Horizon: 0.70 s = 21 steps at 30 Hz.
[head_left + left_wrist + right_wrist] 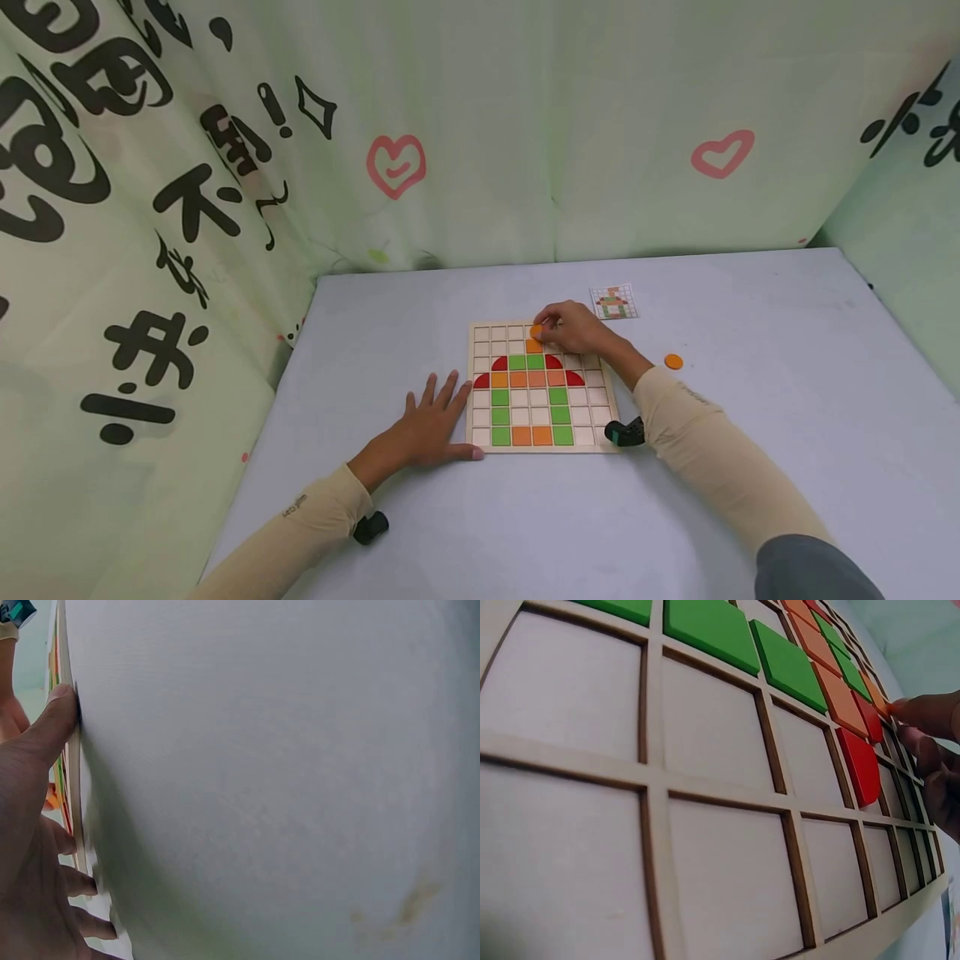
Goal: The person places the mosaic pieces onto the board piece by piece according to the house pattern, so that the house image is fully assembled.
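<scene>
A wooden grid board (582, 436) lies on the table, partly filled with green square tiles (559, 415), orange tiles (522, 435) and rounded red tiles (574, 379). At its top row, my right hand (576, 327) pinches an orange round piece (536, 331) between thumb and fingertips. Just below that piece sits an orange square tile (533, 347). My left hand (426, 429) lies spread at the board's left edge, thumb by the near corner; the left wrist view shows its thumb (54, 724) against the board's side.
A small pattern card (615, 302) lies behind the board, to the right. Another orange disc (673, 362) rests on the table (780, 350) beside my right forearm. Printed curtains (555, 150) enclose the back and left. Each wrist carries a black camera (625, 432).
</scene>
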{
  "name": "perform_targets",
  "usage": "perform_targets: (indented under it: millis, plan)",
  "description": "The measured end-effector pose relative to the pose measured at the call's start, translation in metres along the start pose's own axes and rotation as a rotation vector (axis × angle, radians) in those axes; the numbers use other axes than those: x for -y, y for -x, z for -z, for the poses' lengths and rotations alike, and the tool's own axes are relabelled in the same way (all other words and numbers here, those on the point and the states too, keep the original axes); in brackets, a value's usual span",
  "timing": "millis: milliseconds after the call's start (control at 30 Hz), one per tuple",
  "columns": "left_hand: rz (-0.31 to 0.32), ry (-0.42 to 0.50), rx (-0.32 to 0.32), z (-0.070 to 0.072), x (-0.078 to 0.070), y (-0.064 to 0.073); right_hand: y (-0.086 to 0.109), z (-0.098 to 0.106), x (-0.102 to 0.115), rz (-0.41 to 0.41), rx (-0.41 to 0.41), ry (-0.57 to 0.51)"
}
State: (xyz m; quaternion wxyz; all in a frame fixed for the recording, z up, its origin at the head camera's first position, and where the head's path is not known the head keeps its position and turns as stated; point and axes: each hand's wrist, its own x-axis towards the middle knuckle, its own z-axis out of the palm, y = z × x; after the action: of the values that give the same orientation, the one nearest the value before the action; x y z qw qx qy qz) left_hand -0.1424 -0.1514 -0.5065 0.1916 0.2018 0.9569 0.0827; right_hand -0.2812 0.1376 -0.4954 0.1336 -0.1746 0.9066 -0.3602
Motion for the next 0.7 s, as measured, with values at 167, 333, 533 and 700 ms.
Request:
perform_targets:
  millis: [167,333,533,700]
  plan:
    - [0.003,-0.008,0.007,0.0,0.0,-0.001,-0.001,-0.003,0.005,-0.002,-0.015,0.045]
    - [-0.003,-0.005,0.008,0.001,0.0,0.0,-0.002,-0.004,0.006,-0.034,-0.014,0.084]
    - [-0.007,-0.017,0.005,0.002,0.0,-0.001,0.001,0.001,0.001,-0.084,0.0,0.09]
    - [0.002,-0.021,0.01,0.001,0.0,0.0,0.014,0.014,-0.001,-0.064,-0.008,0.092]
